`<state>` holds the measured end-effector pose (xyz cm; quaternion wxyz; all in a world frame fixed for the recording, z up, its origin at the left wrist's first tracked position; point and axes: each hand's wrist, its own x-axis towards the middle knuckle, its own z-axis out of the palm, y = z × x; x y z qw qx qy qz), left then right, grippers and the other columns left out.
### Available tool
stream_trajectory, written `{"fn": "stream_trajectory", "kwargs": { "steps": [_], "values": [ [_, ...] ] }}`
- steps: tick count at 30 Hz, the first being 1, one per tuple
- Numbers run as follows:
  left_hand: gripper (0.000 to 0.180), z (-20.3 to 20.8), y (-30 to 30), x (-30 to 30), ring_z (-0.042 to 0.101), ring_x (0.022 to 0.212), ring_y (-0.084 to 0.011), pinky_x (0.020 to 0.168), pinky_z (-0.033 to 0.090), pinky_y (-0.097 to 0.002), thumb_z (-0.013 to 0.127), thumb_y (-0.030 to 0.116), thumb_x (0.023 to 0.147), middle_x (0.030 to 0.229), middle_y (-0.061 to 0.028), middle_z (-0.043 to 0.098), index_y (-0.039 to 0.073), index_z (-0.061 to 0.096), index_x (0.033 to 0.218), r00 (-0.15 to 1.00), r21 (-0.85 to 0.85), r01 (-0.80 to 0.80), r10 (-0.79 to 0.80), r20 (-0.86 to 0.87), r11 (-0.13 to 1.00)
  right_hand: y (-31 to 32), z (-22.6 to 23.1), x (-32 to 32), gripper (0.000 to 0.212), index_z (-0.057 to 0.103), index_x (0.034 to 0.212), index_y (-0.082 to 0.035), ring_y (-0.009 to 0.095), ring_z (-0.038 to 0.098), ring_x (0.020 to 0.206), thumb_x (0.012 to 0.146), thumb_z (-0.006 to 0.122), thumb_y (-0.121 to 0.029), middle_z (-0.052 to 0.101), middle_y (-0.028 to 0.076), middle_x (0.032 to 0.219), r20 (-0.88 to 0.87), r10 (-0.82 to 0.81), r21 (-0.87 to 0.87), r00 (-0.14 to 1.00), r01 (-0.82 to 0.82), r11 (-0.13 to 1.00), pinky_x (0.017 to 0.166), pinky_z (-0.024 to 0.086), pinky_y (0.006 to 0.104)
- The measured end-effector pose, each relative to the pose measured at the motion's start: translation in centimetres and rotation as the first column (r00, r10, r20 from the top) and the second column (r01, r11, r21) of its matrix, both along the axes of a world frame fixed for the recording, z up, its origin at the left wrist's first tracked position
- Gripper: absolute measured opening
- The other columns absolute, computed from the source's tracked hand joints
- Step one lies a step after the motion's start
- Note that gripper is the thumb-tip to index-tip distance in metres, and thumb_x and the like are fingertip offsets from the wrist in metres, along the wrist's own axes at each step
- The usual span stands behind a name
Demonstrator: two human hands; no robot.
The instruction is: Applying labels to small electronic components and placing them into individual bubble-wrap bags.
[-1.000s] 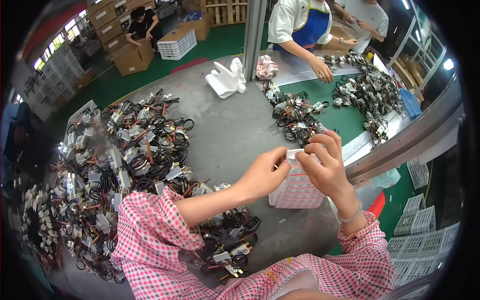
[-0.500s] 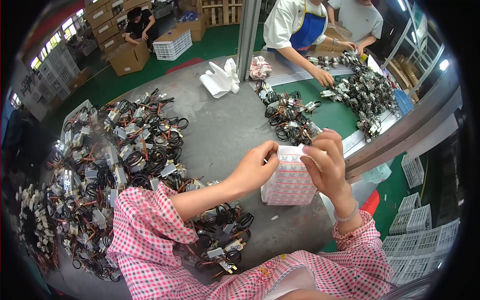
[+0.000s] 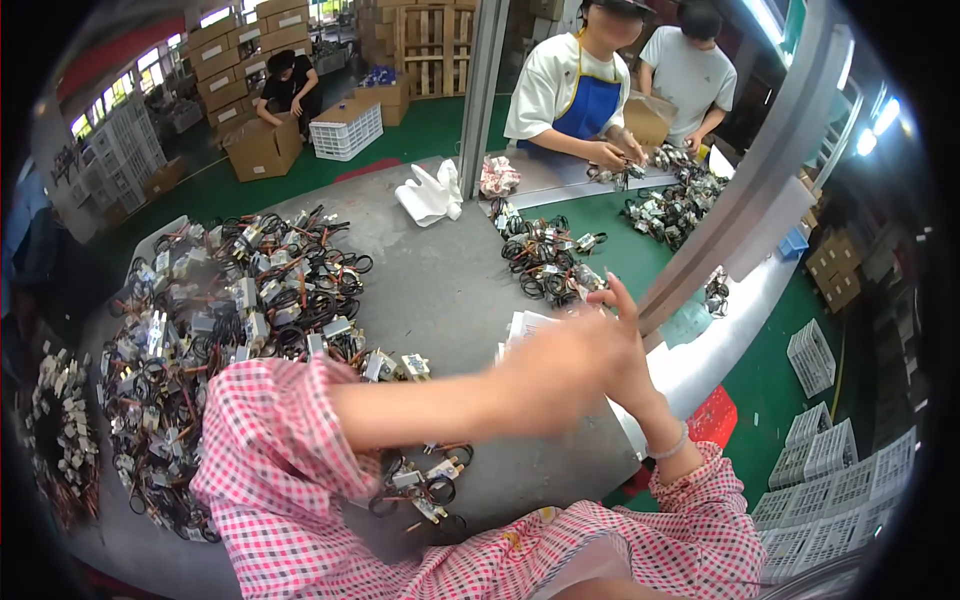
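Observation:
My left hand [image 3: 565, 365] is smeared by motion and crosses in front of my right hand [image 3: 630, 365]; whether it holds anything cannot be made out. One finger of my right hand points up, while its thumb side and palm are mostly hidden behind the left hand. Behind my left hand a corner of the stack of printed label sheets [image 3: 526, 325] shows on the grey table [image 3: 430, 270]. Both sleeves are pink checked cloth. A large heap of small grey box parts with black coiled cables [image 3: 245, 290] covers the table's left side.
A smaller cable heap [image 3: 545, 255] lies ahead, beside a white glove [image 3: 430, 195]. A metal post [image 3: 483, 100] and a slanted beam [image 3: 740, 175] rise near the table. Across it a person in a blue apron [image 3: 585, 105] handles parts. White crates [image 3: 800, 475] stand at right.
My left hand has swung right across my right hand and now covers most of the label stack. The view has tilted upward. The aproned person's hands have come together over parts.

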<state>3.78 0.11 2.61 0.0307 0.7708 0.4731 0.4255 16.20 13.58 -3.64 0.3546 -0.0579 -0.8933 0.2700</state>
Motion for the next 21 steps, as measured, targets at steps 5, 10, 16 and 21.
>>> {"fn": "stream_trajectory", "kwargs": {
  "steps": [5,10,16,21],
  "values": [
    [0.024,2.9,-3.8,14.1,0.053,0.086,-0.0304,0.073,0.044,-0.0363,0.055,0.013,0.078,0.093,-0.0152,0.051,-0.002,0.051,0.097,0.596,0.153,0.783,-0.797,0.092,0.603,-2.5,0.4,1.6,0.082,0.012,0.141,-0.009,0.014,0.059,0.072,0.076,0.056,0.013,0.043,0.015,0.12,0.005,0.063,-0.109,0.998,-0.062,0.992,0.066,0.049,0.0259],
    [0.006,3.8,-5.8,18.3,0.055,0.081,-0.0204,0.068,0.045,-0.0299,0.064,0.0,0.075,0.083,-0.0148,0.049,0.0,0.059,0.075,0.562,0.113,0.801,-0.803,0.198,0.588,-3.3,-0.8,2.7,0.08,0.01,0.141,-0.008,0.015,0.06,0.076,0.078,0.053,0.013,0.041,0.017,0.122,-0.005,0.152,-0.071,0.988,-0.152,0.986,0.069,0.049,0.0262],
    [0.012,4.4,-6.8,19.7,0.05,0.08,-0.0329,0.068,0.041,-0.0384,0.049,0.003,0.078,0.083,-0.0173,0.046,-0.002,0.045,0.089,0.216,0.314,0.907,-0.951,0.219,0.279,-3.5,-2.2,3.9,0.08,0.008,0.141,-0.012,0.016,0.059,0.08,0.079,0.051,0.015,0.036,0.018,0.124,-0.08,0.197,-0.088,0.977,-0.204,0.975,0.07,0.049,0.0252],
    [0.043,3.8,-2.2,11.4,0.052,0.108,-0.0261,0.079,0.043,-0.0509,0.059,0.024,0.073,0.117,-0.0123,0.052,0.016,0.05,0.114,0.966,0.857,0.233,-0.011,-0.257,0.461,-5.9,-4.3,2.7,0.072,0.013,0.139,-0.006,0.018,0.059,0.074,0.081,0.051,0.011,0.039,0.018,0.124,-0.275,0.028,-0.287,0.961,-0.11,0.952,0.063,0.048,0.0261]
  ]
}}
